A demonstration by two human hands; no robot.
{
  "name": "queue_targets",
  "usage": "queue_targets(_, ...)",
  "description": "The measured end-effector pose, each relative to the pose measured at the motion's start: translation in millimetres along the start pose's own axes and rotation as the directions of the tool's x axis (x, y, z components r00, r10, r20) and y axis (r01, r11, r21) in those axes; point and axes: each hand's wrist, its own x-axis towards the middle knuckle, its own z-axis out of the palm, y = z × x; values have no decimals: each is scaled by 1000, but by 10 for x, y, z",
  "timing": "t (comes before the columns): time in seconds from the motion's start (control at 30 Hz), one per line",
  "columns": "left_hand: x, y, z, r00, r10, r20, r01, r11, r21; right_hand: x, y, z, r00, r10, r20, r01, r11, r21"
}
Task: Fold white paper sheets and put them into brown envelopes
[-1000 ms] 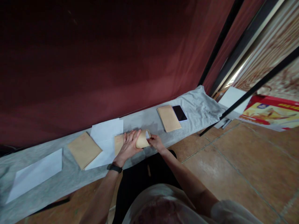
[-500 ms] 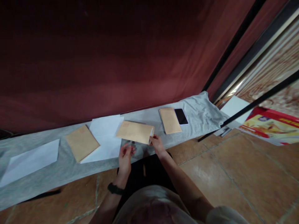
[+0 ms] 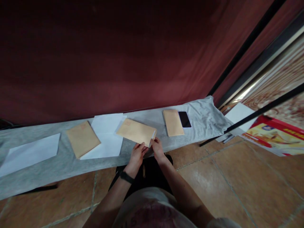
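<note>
A tan envelope (image 3: 136, 131) is held just above the grey cloth (image 3: 59, 164), with a bit of white paper showing at its near right end. My left hand (image 3: 137, 155) grips its near edge from below, fingers closed on it. My right hand (image 3: 156, 148) pinches the right corner next to the white paper. A white sheet (image 3: 106, 136) lies under and left of the envelope. I wear a black wristband on my left wrist.
On the cloth lie another tan envelope (image 3: 82, 138) to the left, a white sheet (image 3: 28, 153) far left, a third tan envelope (image 3: 173, 122) and a black phone (image 3: 184, 119) to the right. A dark red curtain (image 3: 106, 57) hangs behind. White paper (image 3: 238, 113) and a red-yellow box (image 3: 273, 134) lie on the tiled floor.
The envelope, bent under my left hand a second ago, was lifted and straightened by my right hand. My left hand let go, drew back, then took hold of the near edge again.
</note>
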Motion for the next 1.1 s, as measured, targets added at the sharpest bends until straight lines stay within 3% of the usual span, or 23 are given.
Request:
queue_targets(0.7,28,38,22,1000,-20,-19,21,999,35,-19,-13,61,998,8,-69,-11,999,-44)
queue_targets(1.1,67,66,45,999,25,-27,-22,996,89,-52,-65,46,999,12,-30,-15,995,-98)
